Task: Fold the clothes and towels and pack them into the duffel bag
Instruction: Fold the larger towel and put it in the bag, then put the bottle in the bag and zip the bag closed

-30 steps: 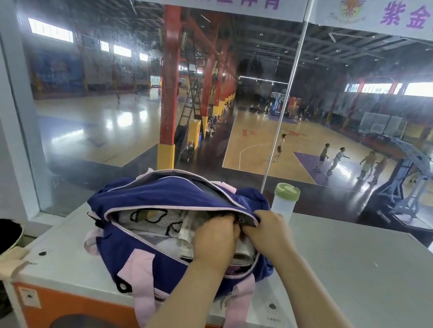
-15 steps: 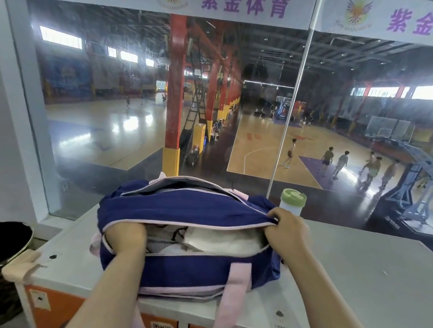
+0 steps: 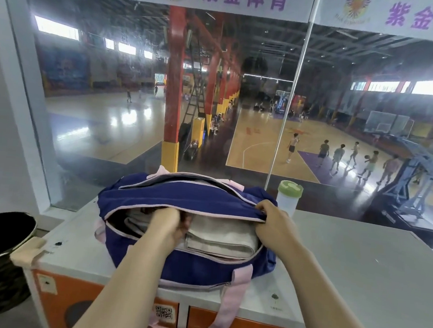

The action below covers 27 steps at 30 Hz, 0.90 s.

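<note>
Here the left hand (image 3: 169, 227) reaches inside the duffel bag (image 3: 190, 266); right hand (image 3: 274, 226) grips its flap.

On the grey worktop (image 3: 357, 275) a navy duffel bag (image 3: 175, 265) gapes open, the left hand (image 3: 170, 228) reaching in beside a folded pale towel (image 3: 223, 236), the right hand (image 3: 275, 226) gripping the bag's upper edge.

Two bare arms come in from the bottom, near the blue bag (image 3: 180, 202). No sleeves cover them. The left hand (image 3: 168, 227) and right hand (image 3: 274, 227) wear no gloves, rings or watches.
</note>
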Motion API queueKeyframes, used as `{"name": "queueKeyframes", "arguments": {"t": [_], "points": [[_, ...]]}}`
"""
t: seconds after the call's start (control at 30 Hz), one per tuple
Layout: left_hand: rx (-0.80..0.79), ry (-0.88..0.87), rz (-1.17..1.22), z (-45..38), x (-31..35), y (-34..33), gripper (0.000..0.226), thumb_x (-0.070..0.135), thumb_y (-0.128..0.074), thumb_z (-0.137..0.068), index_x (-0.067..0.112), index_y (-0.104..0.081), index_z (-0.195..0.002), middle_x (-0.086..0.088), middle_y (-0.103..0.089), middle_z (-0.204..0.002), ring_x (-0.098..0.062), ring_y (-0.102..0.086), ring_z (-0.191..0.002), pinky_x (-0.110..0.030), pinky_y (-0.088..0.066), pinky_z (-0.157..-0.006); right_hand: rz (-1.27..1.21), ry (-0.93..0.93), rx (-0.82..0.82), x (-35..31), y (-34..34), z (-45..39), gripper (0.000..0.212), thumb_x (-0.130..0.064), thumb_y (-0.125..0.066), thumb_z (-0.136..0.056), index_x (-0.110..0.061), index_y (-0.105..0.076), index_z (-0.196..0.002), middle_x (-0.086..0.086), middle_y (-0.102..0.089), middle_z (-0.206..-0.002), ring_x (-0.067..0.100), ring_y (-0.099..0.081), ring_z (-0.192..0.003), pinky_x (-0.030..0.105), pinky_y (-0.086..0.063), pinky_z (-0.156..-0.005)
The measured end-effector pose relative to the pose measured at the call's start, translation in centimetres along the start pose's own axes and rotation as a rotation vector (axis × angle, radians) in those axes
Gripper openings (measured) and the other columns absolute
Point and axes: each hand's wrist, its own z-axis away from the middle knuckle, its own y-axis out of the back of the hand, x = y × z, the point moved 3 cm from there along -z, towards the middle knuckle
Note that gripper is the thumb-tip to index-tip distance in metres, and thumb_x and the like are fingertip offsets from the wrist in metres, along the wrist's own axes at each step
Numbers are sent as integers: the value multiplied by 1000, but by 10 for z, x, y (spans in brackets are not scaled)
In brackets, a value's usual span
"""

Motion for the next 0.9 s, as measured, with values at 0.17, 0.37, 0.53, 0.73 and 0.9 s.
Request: {"name": "queueKeyframes", "arguments": {"t": [0.17, 0.37, 0.53, 0.73, 0.9], "points": [[-511, -65, -1016, 41, -4, -31, 24, 10, -41, -95, 7, -65, -95, -4, -66, -74, -11, -55, -59, -18, -41, -49, -57, 79, -180, 1, 8, 5, 33, -21, -57, -80, -28, -55, -113, -3, -60, -108, 20, -56, -97, 34, -47, -85], [-785, -297, -1035, 77, 11, -64, 29, 8, -38, -97, 15, -66, -97, 0, -73, -80, -6, -63, -69, -19, -49, -61, -395, 41, -474, 19, 34, 12, 48, -25, -70, -81, -25, -58, -128, -6, -61, -125, 8, -56, -117, 29, -47, -99], [-388, -890, -1071, 50, 17, -63, 26, 12, -46, -96, 36, -58, -95, 25, -61, -89, 5, -54, -86, -21, -43, -82, -727, -63, -180, 30, 51, -10, 25, 0, -56, -88, -12, -70, -106, 6, -71, -105, 17, -63, -97, 32, -50, -89], [-136, -950, -1367, 4, 13, -46, 32, 23, -51, -93, 29, -58, -123, 10, -62, -122, -13, -53, -116, -38, -36, -105, -53, -190, 330, 63, 40, -85, 31, -34, -54, -85, -24, -55, -115, 6, -58, -118, 32, -50, -112, 41, -44, -92], [-56, -906, -1377, -12, 19, -43, 35, 26, -49, -94, 30, -56, -127, 9, -61, -126, -15, -51, -120, -40, -31, -109, 200, -300, 164, 73, 20, -115, 63, -35, -56, -86, -21, -32, -143, 15, -35, -145, 40, -35, -129, 48, -35, -103]]}}
